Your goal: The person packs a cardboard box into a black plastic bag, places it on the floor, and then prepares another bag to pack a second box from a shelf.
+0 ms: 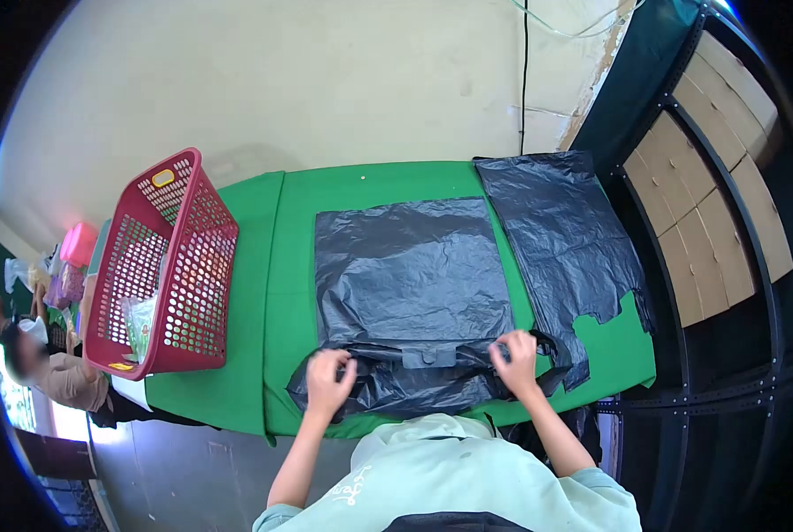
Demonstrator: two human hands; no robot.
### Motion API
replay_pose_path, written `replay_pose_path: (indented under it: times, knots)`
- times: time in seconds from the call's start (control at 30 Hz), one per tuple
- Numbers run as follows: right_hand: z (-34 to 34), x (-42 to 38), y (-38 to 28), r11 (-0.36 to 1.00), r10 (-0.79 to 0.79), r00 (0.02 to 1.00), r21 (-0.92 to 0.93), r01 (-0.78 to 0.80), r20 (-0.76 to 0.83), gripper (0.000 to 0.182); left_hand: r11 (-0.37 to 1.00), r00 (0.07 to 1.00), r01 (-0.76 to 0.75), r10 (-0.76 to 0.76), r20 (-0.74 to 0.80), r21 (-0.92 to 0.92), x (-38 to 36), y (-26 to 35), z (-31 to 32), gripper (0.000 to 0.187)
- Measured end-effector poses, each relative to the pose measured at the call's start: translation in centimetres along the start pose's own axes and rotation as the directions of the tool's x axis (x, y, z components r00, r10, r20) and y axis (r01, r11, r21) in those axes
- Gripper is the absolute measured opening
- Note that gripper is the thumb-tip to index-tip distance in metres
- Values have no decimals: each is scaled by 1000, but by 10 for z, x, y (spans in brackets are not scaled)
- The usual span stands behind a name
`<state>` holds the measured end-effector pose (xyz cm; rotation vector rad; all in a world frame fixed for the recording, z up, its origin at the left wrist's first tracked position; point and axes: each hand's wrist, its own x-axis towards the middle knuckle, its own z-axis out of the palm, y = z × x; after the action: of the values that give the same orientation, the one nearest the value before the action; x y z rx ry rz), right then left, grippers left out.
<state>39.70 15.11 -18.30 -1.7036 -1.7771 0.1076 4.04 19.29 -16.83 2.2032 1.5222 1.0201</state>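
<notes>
A black plastic bag lies spread on the green-covered table in front of me, its near part gathered and folded over. At the left of that fold, my left hand has its fingers curled onto the plastic. My right hand grips the right end of the same fold, thumb and fingers bent around it. Between the hands, a small flap of the bag shows at the middle of the fold. To the right, a second black plastic bag lies flat, with its handle cut-out toward me.
A red perforated basket stands at the table's left, with a clear packet inside. The green cloth covers the table. Shelves with cardboard boxes rise at the right. Another person is at the far left.
</notes>
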Motion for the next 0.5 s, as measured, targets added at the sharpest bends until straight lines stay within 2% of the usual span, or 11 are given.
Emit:
replay_pose_path:
  times: [0.03, 0.07, 0.1, 0.13, 0.17, 0.23, 0.3, 0.33, 0.37, 0.43, 0.5]
  knots:
    - [-1, -10, -7, 996, -84, 994, -21, 85, 77, 26, 999, 981, 27, -35, 190, 43, -11, 4, 4, 30]
    - [4, -20, -5, 990, -99, 986, -87, 111, 132, 34, 989, 986, 6, -31, 165, 149, -17, 4, 11, 39]
    - [10, -30, 4, 987, -39, 976, -143, 72, 216, 49, 967, 990, -13, -24, 139, 254, -24, 1, 20, 49]
    - [17, -36, 18, 973, 41, 960, -230, 25, 277, 56, 927, 976, 28, -106, 192, 374, -31, -10, 27, 63]
    - [24, -42, 30, 948, 125, 936, -319, -15, 328, 64, 897, 980, 9, -96, 175, 441, -34, -21, 35, 65]
    - [24, -35, 29, 922, 242, 901, -375, -98, 359, 66, 898, 988, -6, -62, 139, 439, -31, -36, 48, 73]
    - [35, -30, 36, 888, 322, 881, -432, -155, 345, 63, 948, 967, 246, -253, 11, 204, -23, -40, 50, 78]
    - [48, -33, 58, 948, 219, 927, -292, -129, 303, 56, 927, 955, 283, -296, 16, 245, -18, -48, 50, 81]
    - [62, -32, 83, 953, 238, 925, 110, -281, 295, 47, 927, 936, 339, -350, 43, 159, -13, -52, 46, 72]
    - [50, -12, 78, 838, 332, 883, 327, -437, 331, 42, 961, 960, 273, -274, 57, 36, -13, -81, 50, 58]
    - [40, 5, 86, 660, 414, 799, 460, -594, 437, 29, 934, 943, 332, -326, 69, -130, -13, -107, 46, 39]
